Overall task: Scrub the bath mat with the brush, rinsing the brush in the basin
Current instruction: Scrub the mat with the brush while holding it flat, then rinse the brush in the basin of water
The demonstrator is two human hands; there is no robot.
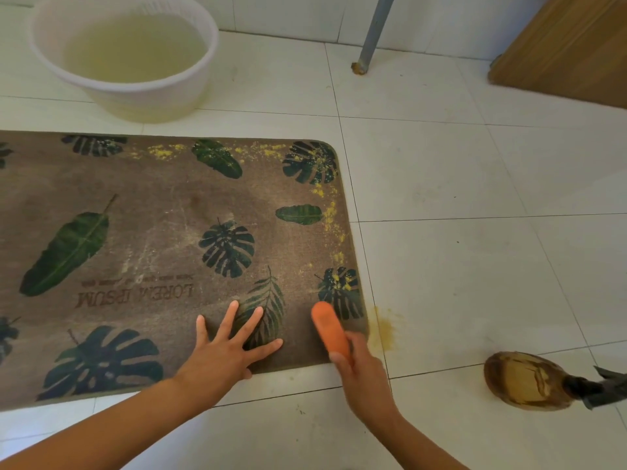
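Scrubbing near right corner of mat [163, 212]: left hand [227, 347] flat, fingers spread wide, pinning it; right hand [359, 368] gripping orange brush [330, 329]. Short firm strokes toward yellow powder [330, 218] on the edge. Basin [203, 79] sits beyond far edge for rinsing.

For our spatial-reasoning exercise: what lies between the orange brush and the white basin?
Head view: the bath mat, with yellow specks near its far edge, then a strip of tiled floor.

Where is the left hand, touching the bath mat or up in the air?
Touching. The head view shows the left hand pressed flat, fingers spread, on the bath mat near its front edge.
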